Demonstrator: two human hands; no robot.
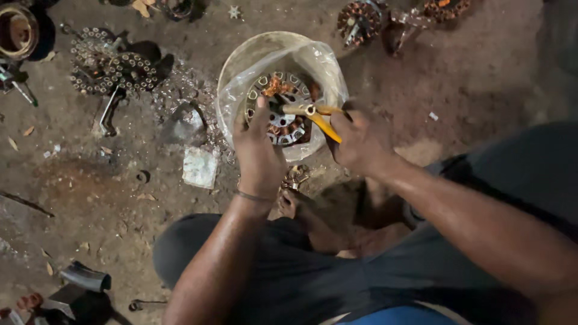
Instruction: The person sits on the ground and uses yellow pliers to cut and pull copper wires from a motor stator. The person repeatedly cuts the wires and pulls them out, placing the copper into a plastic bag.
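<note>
A round motor stator (283,108) with copper windings sits in a white bucket (241,57) lined with a clear plastic bag (313,60). My left hand (257,153) holds the stator's near edge, thumb up against it. My right hand (361,141) grips yellow-handled pliers (316,115), whose jaws reach left onto the stator's middle. I am seated on the dirt floor, knees bent, with a bare foot (292,201) below the bucket.
Other stators lie on the dirt at the left (114,66) and at the top right (361,21). A metal ring (18,30) is at the top left. A flat pale scrap (200,167) lies left of my left hand. Dark metal parts (84,283) sit at the bottom left.
</note>
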